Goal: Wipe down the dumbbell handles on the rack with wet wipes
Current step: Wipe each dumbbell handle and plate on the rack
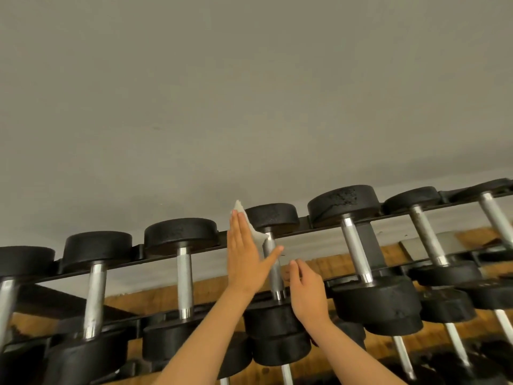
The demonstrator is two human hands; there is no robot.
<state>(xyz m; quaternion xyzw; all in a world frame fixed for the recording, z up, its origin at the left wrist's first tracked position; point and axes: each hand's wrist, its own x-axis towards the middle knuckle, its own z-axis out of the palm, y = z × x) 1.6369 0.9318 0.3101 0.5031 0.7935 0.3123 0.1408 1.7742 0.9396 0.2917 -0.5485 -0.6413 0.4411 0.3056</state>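
One handle (273, 269): left grip (244, 259) is pressing the wipe (257, 235) flat at 12 o'clock, right grip (306, 293) hovering, seemingly empty; wrap fully.

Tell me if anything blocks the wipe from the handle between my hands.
Nothing visible does: the wet wipe under the left hand touches the top of the dumbbell handle; the right hand is beside it.
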